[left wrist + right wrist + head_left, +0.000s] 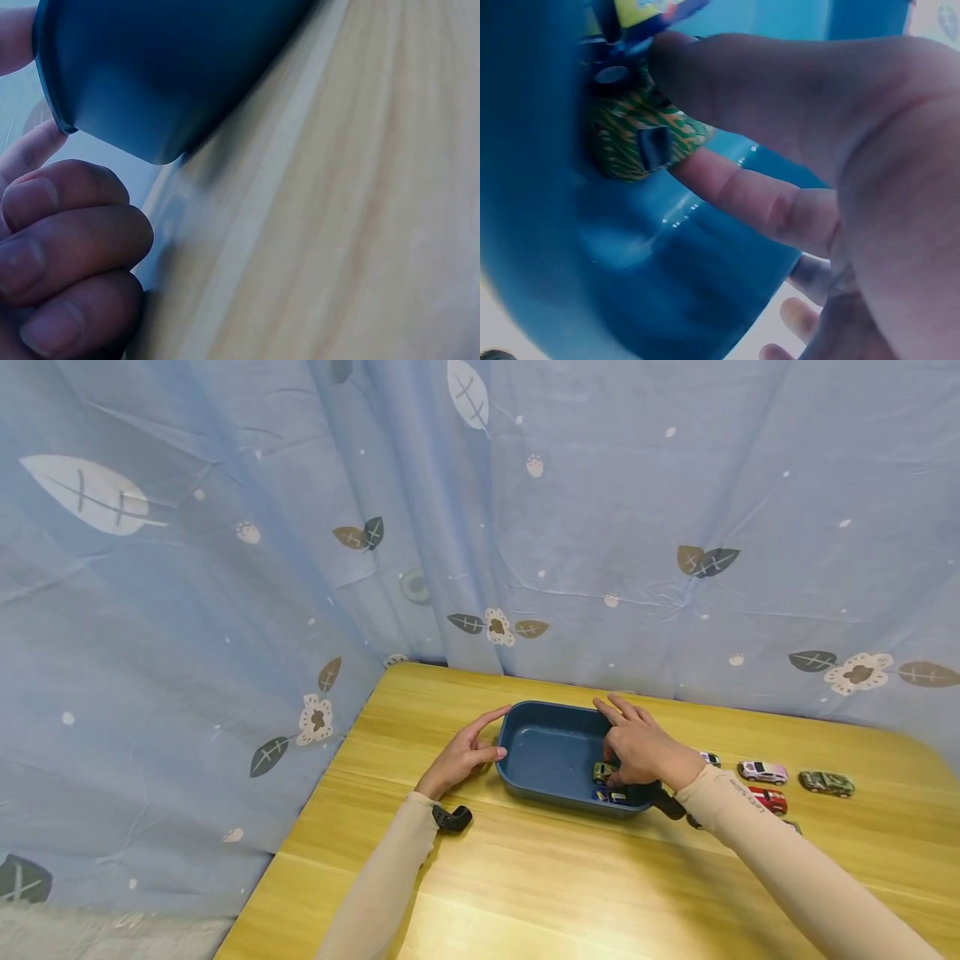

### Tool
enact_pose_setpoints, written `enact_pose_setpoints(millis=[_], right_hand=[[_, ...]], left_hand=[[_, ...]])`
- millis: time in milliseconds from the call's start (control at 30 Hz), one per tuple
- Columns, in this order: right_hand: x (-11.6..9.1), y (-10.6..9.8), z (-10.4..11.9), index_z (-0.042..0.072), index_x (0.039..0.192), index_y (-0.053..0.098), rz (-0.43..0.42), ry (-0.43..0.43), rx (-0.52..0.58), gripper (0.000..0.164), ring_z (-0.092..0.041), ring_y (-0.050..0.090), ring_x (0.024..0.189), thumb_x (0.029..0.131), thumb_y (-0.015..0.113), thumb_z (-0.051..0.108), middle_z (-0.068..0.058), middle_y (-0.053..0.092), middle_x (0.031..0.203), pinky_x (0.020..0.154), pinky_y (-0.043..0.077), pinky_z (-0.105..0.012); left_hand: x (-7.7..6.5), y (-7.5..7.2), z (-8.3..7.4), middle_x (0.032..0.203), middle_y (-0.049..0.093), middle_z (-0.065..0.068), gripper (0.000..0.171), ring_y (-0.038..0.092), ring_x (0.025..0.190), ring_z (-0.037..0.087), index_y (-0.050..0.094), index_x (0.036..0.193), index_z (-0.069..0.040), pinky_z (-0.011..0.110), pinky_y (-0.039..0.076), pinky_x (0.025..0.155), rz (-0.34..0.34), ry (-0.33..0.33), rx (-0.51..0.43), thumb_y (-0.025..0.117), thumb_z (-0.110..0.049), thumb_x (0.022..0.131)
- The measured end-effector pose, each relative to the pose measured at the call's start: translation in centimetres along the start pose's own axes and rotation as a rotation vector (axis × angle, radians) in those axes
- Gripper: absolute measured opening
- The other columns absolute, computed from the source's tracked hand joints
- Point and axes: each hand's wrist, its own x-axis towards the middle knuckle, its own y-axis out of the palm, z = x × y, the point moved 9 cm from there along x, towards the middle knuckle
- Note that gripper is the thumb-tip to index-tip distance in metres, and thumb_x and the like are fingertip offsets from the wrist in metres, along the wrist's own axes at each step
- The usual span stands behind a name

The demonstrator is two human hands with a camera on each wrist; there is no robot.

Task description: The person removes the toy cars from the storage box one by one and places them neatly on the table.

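- A rounded, smooth dark-blue plastic tub (551,752) sits on a pale wood-grain desk (570,877).
- The left hand (463,756) rests at the tub's left rim, forefinger and thumb straight against it, the other fingers loosely curled and holding nothing.
- The right hand (637,750) reaches inside the tub, thumb and forefinger pinching a small green toy car (602,771) with orange streaks.
- A blue and yellow toy car (609,796) lies in the tub just beside it.
- More toy cars stand on the desk to the right: white (762,771), red (770,799), dark green (826,782).
- A blue leaf-print cloth (225,568) hangs behind.
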Motion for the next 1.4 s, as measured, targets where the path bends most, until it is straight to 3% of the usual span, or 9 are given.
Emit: enact_pose_setpoints(millis=[500, 833, 967, 1133, 1233, 1400], right_hand=[[0.0, 0.2, 0.3, 0.024, 0.066, 0.068, -0.027, -0.025, -0.048, 0.029, -0.055, 0.022, 0.156, 0.078, 0.094, 0.023, -0.032, 0.026, 0.169, 0.115, 0.035, -0.072], [-0.1, -1.0, 0.1, 0.022, 0.081, 0.078, 0.027, -0.050, 0.028, 0.013, -0.055, 0.018, 0.157, 0.083, 0.091, 0.020, -0.033, 0.032, 0.167, 0.116, 0.030, -0.075], [-0.8, -2.4, 0.1, 0.020, 0.088, 0.081, -0.011, -0.069, 0.057, 0.010, -0.055, 0.019, 0.157, 0.084, 0.091, 0.020, -0.034, 0.033, 0.165, 0.116, 0.029, -0.076], [-2.3, -4.0, -0.3, 0.017, 0.094, 0.082, -0.084, -0.107, 0.079, 0.012, -0.054, 0.028, 0.152, 0.085, 0.090, 0.020, -0.035, 0.042, 0.159, 0.112, 0.034, -0.076], [-3.4, -4.8, -0.7, 0.014, 0.099, 0.082, -0.109, -0.129, 0.096, 0.014, -0.054, 0.037, 0.148, 0.087, 0.088, 0.017, -0.032, 0.055, 0.150, 0.110, 0.039, -0.074], [-5.5, -5.7, -1.2, 0.011, 0.107, 0.082, -0.111, -0.127, 0.110, 0.020, -0.049, 0.053, 0.137, 0.088, 0.086, 0.014, -0.010, 0.077, 0.119, 0.106, 0.047, -0.066]], left_hand=[[0.0, -0.1, -0.2, 0.051, 0.033, -0.005, 0.069, 0.026, 0.041, 0.019, 0.040, 0.164, -0.034, 0.027, 0.027, 0.045, -0.006, 0.001, 0.007, 0.067, -0.015, 0.104], [0.0, 0.0, 0.0, 0.052, 0.033, -0.003, 0.070, 0.026, 0.042, 0.018, 0.041, 0.164, -0.036, 0.027, 0.027, 0.046, -0.006, -0.008, 0.018, 0.067, -0.012, 0.104], [0.0, 0.0, -0.1, 0.052, 0.033, -0.003, 0.070, 0.027, 0.042, 0.019, 0.040, 0.164, -0.037, 0.027, 0.028, 0.046, -0.005, -0.004, 0.017, 0.067, -0.014, 0.104], [0.1, 0.0, 0.0, 0.052, 0.034, -0.005, 0.069, 0.027, 0.042, 0.019, 0.039, 0.164, -0.036, 0.027, 0.028, 0.046, 0.005, -0.001, 0.010, 0.067, -0.016, 0.104], [0.1, 0.0, -0.1, 0.052, 0.034, -0.005, 0.069, 0.028, 0.042, 0.019, 0.040, 0.164, -0.036, 0.028, 0.028, 0.046, -0.001, 0.000, 0.025, 0.067, -0.016, 0.104], [-0.1, -0.2, 0.1, 0.052, 0.033, -0.005, 0.069, 0.027, 0.042, 0.018, 0.040, 0.164, -0.037, 0.028, 0.028, 0.046, -0.012, -0.010, 0.045, 0.067, -0.017, 0.104]])
